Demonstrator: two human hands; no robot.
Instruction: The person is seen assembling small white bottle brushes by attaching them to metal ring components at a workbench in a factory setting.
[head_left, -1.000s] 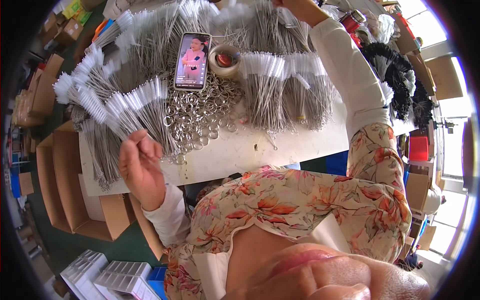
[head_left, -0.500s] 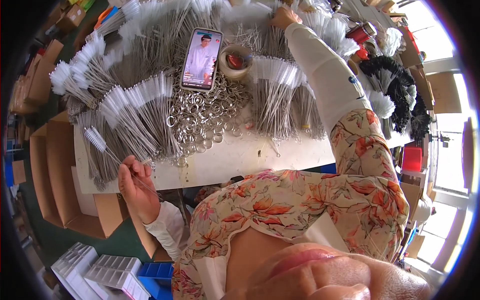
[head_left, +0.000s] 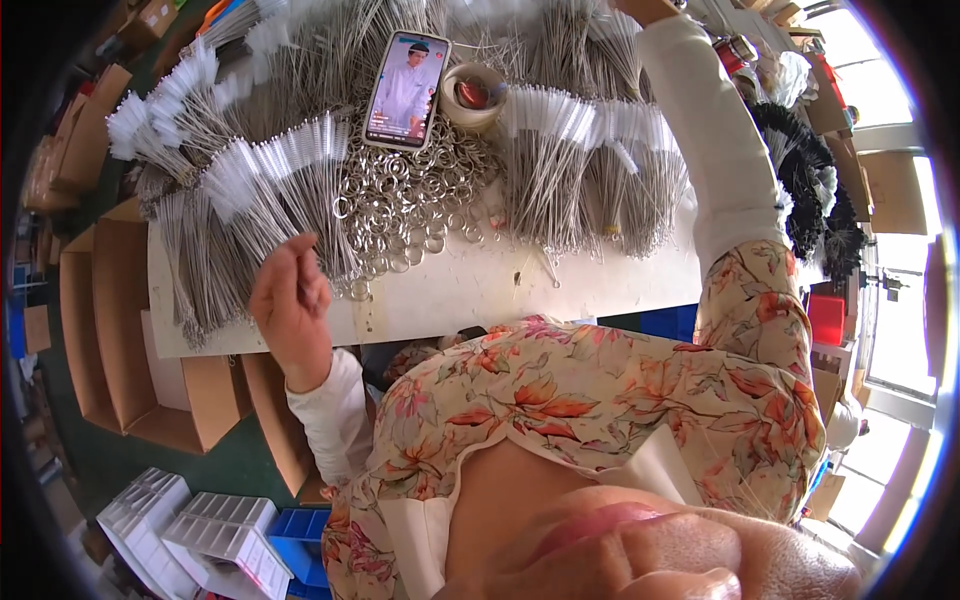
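Observation:
My left hand (head_left: pixel 290 310) is raised over the table's front edge, beside the lower ends of a row of thin wire brushes with white bristles (head_left: pixel 240 195). Its fingers are curled together; whether they hold anything I cannot make out. My right arm stretches to the far right, past another bunch of wire brushes (head_left: pixel 555 180). Only part of my right hand (head_left: pixel 648 10) shows at the top edge, its fingers out of the picture. Between the bunches lies a heap of metal rings (head_left: pixel 400 215).
A phone (head_left: pixel 405 90) rests above the rings, next to a round container (head_left: pixel 473 97) with something red inside. Black-bristled brushes (head_left: pixel 810 190) pile up at the right. Cardboard boxes (head_left: pixel 130 350) stand left of the table (head_left: pixel 420 310), with white and blue plastic bins (head_left: pixel 225 540) below.
My left hand has moved up toward the brushes, and the wire brush it held no longer shows in it. My right hand has gone farther right, mostly out of the picture.

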